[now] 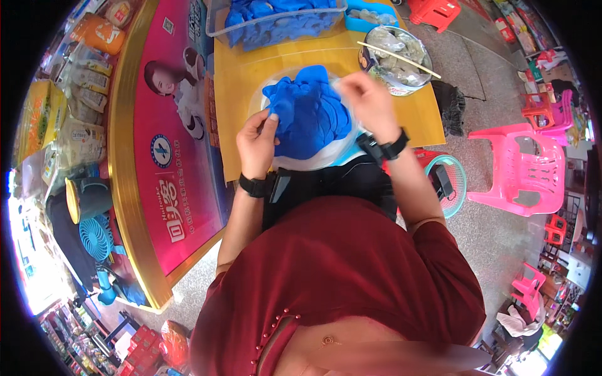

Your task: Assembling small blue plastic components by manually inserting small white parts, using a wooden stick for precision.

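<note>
From my remote seat I look down on a yellow worktop (235, 69). At its far edge I have a clear plastic tub (212, 26) heaped with blue material (282, 19), the colour showing through its near wall. Just to the right of it sits a smaller light-blue tray (356, 25) holding pale, greyish bundles (374, 17). Nearer and further right, a round container (401, 90) is filled with crumpled, greyish translucent stuff (401, 47), and a pair of pale chopsticks (399, 59) lies slantwise across its top. Off the near right side of the worktop I can make out a green mesh basket (464, 188) with a dark object (443, 182) in it.

Close to the wearer, in the middle, stands a wide whitish basin (308, 164), and the blue pieces (310, 122) are piled in it. They are deep blue, thin and soft-looking, with rounded edges, folded and overlapping in a loose heap.

The left hand (257, 143) has its grip closed on the left edge of the heap, thumb pressed over the material. The right hand (369, 103) is at the heap's far right side, fingers bent and blurred; I cannot tell whether its grip holds anything.
</note>
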A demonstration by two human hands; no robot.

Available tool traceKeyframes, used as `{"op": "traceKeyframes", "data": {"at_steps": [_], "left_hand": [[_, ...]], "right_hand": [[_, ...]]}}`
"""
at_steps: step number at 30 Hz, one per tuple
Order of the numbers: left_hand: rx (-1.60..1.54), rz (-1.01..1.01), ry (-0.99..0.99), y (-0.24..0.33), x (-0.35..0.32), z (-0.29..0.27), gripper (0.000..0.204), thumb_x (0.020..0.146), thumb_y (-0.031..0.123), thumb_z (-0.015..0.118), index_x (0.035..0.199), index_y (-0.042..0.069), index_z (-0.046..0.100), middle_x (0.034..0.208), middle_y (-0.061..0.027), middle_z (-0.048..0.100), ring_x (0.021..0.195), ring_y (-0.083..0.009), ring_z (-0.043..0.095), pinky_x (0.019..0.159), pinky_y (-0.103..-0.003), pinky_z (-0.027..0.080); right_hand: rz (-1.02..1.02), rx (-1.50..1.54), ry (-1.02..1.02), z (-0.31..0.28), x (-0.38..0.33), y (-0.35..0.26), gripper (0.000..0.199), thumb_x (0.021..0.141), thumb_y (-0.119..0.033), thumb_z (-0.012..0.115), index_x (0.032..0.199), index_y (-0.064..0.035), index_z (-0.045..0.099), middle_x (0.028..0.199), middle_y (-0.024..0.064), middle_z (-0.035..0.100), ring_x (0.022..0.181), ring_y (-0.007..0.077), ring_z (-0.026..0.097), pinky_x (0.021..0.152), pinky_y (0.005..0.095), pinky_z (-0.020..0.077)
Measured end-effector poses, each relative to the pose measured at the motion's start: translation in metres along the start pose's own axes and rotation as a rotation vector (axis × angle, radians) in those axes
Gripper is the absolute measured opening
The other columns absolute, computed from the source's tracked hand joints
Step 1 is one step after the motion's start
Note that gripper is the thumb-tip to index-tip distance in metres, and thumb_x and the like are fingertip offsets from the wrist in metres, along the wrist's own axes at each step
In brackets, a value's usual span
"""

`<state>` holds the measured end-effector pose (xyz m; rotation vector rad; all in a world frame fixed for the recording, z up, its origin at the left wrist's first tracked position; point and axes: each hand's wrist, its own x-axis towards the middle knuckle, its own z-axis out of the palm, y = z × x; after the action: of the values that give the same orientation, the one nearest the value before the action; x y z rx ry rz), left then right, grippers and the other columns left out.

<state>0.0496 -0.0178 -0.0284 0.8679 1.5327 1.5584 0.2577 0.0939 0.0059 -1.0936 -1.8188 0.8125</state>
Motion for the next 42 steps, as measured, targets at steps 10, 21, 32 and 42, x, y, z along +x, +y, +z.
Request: {"op": "traceKeyframes", "data": {"at_steps": [10,21,32,42], "left_hand": [[-0.036,-0.035,-0.056,-0.002,0.009,-0.003,0.018,0.092,0.014,0.063,0.103,0.001,0.067,0.079,0.0014,0.061,0.06,-0.0044,0.052,0.051,-0.019,0.044],[-0.054,-0.08,-0.079,-0.008,0.009,-0.008,0.02,0.092,0.014,0.064,0.107,0.0,0.066,0.08,0.0016,0.061,0.061,-0.0044,0.052,0.051,-0.019,0.044],[-0.018,-0.084,-0.097,0.004,0.002,-0.003,0.021,0.092,0.014,0.064,0.107,0.0,0.066,0.077,0.0023,0.06,0.059,-0.004,0.051,0.051,-0.019,0.044],[-0.082,-0.03,-0.077,0.012,0.013,-0.01,0.017,0.093,0.014,0.062,0.103,0.001,0.067,0.077,0.0027,0.06,0.059,-0.0035,0.05,0.05,-0.019,0.042]], "right_hand": [[-0.355,-0.689,-0.26,-0.105,0.136,0.091,0.024,0.081,-0.012,0.059,0.103,-0.0137,0.068,0.108,0.0124,0.065,0.103,0.0329,0.06,0.089,0.0418,0.0473],[0.044,-0.173,-0.103,-0.14,0.152,0.109,0.022,0.089,-0.02,0.06,0.104,-0.0031,0.062,0.097,0.0079,0.066,0.09,0.0202,0.064,0.077,0.0336,0.0482],[0.313,0.134,-0.065,-0.136,0.122,0.042,0.013,0.095,-0.022,0.059,0.103,-0.0109,0.057,0.088,-0.0049,0.061,0.063,-0.0001,0.05,0.047,0.0148,0.0313],[0.141,0.315,-0.606,-0.035,0.038,0.008,0.022,0.086,-0.008,0.062,0.108,-0.0047,0.058,0.102,0.0016,0.061,0.094,0.0123,0.06,0.08,0.027,0.0484]]}}
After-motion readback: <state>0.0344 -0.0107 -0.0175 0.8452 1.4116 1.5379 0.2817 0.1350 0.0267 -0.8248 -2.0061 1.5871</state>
